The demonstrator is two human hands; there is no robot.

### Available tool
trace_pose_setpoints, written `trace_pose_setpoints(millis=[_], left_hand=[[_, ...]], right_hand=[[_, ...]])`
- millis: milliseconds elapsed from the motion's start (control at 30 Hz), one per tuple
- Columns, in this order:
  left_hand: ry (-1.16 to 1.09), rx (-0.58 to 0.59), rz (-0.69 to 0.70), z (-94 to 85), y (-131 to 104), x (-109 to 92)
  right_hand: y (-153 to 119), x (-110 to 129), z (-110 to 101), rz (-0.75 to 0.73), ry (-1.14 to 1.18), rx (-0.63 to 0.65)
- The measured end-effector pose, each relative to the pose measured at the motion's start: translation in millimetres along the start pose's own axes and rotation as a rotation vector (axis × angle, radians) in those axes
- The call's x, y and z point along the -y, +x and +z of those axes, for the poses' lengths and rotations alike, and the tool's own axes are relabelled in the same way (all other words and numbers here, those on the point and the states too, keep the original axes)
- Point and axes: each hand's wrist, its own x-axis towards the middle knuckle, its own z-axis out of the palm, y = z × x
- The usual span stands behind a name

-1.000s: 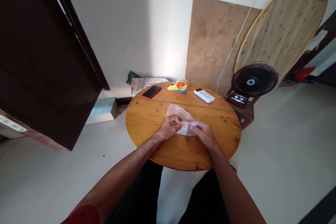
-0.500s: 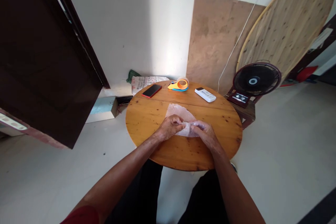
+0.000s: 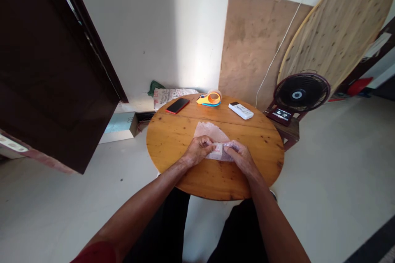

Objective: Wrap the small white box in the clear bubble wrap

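Door [image 3: 52,70]: dark and flat-faced, well to the left of my left hand. Round board [image 3: 339,28]: knotted pale planks with a rim, leaning far beyond my right hand. Panel [image 3: 247,45]: plain brown rectangle, upright against the wall beyond my right hand. Table [image 3: 173,139]: round, varnished, knotted wood, beneath both hands. Fan [image 3: 300,90]: dark circular grille, beyond and right of my right hand. Sack [image 3: 173,96]: pale, past the table's edge beyond my left hand; its red and dark print is too small to read. Wrap [image 3: 212,131]: translucent, bubbled sheet on the table, between and just beyond my hands; my left hand [image 3: 199,151] pinches its near part between thumb and fingers, and my right hand [image 3: 240,155] grips its right part, fingers curled. Beyond my hands, left to right: phone [image 3: 177,106], black glass, red edge; tape dispenser [image 3: 203,99], orange and blue, ring-shaped; white device [image 3: 241,110], rounded slab, dark-ended, its label illegible.
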Motion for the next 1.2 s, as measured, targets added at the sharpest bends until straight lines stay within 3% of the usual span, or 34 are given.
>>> trace_pose_setpoints(millis=[267,467,667,933,1200], left_hand=[[-0.023,-0.027,-0.076,1.1,5.7,3.6],[0.018,-0.037,-0.126,0.4,5.6,-0.3],[0.039,-0.020,-0.154,2.3,5.3,-4.3],[0.154,-0.030,-0.202,1.5,10.1,-7.7],[0.236,-0.002,-0.173,-3.4,11.1,-13.2]], right_hand=[[2.7,-6.5,3.1,0.009,-0.018,-0.036],[7.9,-18.8,1.8,-0.056,-0.168,-0.197],[9.2,-27.7,4.1,-0.108,-0.193,-0.097],[2.5,-11.9,4.6,-0.441,-0.355,-0.077],[1.8,-3.8,8.1,-0.638,-0.580,-0.034]])
